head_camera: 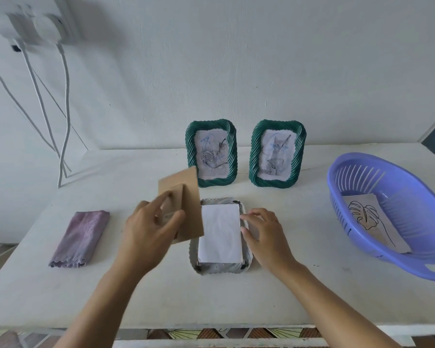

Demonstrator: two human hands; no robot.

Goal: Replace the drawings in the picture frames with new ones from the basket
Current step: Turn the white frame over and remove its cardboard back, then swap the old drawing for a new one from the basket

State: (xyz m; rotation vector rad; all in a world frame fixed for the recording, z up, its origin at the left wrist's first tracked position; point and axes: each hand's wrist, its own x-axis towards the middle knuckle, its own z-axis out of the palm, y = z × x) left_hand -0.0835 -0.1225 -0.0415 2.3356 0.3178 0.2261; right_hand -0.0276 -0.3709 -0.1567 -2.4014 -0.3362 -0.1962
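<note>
Table (299,297): white, set against a pale wall, carrying everything below.
Basket (397,262): purple-blue plastic with slotted sides, at the right end of the table, well apart from the frames.
Standing frames: two green twisted-rope frames upright at the back by the wall, side by side; left frame (191,151) with a rose drawing (212,154), right frame (254,151) with a cat drawing (276,153).
Face-down frame (219,269): flat in the middle of the table, in front of the standing pair, pale back upward and open.
Cloth (79,238): purple, folded, flat on the table's left side.
Backing board (189,197): brown, with stand flap, lifted clear and tilted over the left edge of the face-down frame.
White sheet (220,234): blank side up, lying in the recess of the face-down frame.
Leaf drawing (372,219): black line leaf on paper, lying in the bottom of the basket.
Cables (65,109): white, hanging down the wall at upper left.
Left hand (148,229): pinching the backing board, thumb on the near face, fingers over the flap.
Right hand (266,234): fingertips and thumb loosely bent at the right edge of the face-down frame, touching the sheet's edge; pinching or merely resting, cannot tell.
</note>
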